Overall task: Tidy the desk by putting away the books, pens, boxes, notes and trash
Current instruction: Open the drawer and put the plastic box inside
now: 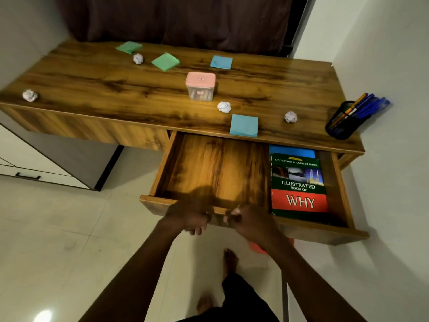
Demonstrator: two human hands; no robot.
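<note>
Desk: wood top, standing in front of a dark curtain. The drawer under its right half stood pulled well out towards you.

Your left hand was on the drawer's front rim, fingers curled under it, gripping. Your right hand was just beside it at the same rim, fingers curled, a ring showing. It was blurred, so I could not tell whether it held the rim or nothing.

Book: green and red, "WHY" on the cover. It lay flat in the drawer's right part, on top of a blue book that showed only at its far end.

Holder: black mesh, near the desk's right front corner, with pens leaning out to the right.

Box: pink lid on, upright at mid-desk.

Notes, four pads, all on the top:
- near blue pad, at the front edge above the drawer
- far blue pad, behind the box
- green pad, left of the far blue pad
- second green pad, farther left, near the curtain

Paper balls, four, well apart:
- left ball, at the desk's left front
- back ball, between the two green pads
- middle ball, between the box and the near blue pad
- right ball, between the near blue pad and the holder
</note>
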